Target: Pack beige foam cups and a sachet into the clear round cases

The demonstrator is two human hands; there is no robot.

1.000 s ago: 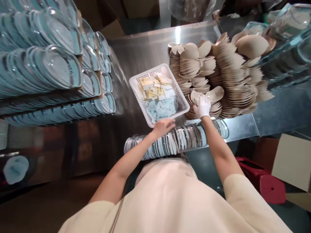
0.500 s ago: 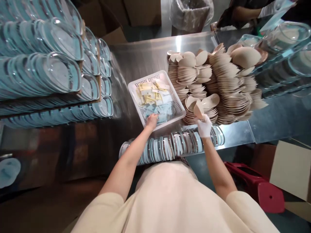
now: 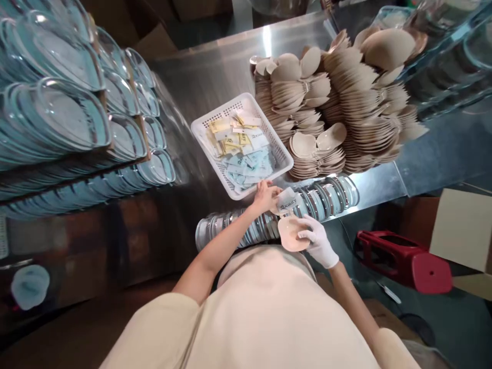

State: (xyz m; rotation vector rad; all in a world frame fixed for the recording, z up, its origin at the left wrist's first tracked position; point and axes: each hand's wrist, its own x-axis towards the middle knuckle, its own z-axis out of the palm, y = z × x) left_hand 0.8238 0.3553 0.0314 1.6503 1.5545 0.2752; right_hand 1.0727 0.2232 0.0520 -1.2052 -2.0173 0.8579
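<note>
Between the two hands, a beige bra cup [image 3: 290,233] is gripped at its right edge by the gloved right hand [image 3: 319,242], while a printed packet [image 3: 289,200], pinched by the bare left hand [image 3: 265,198], is held just beyond the cup, extending rightward from that hand.

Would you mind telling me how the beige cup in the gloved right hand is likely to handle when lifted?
The beige cup is probably light, since the right hand holds it by one side. It likely bends softly yet keeps its curve, judging by its rounded, thin-edged shape. It may cling to similar cups, which are stacked closely.
</note>
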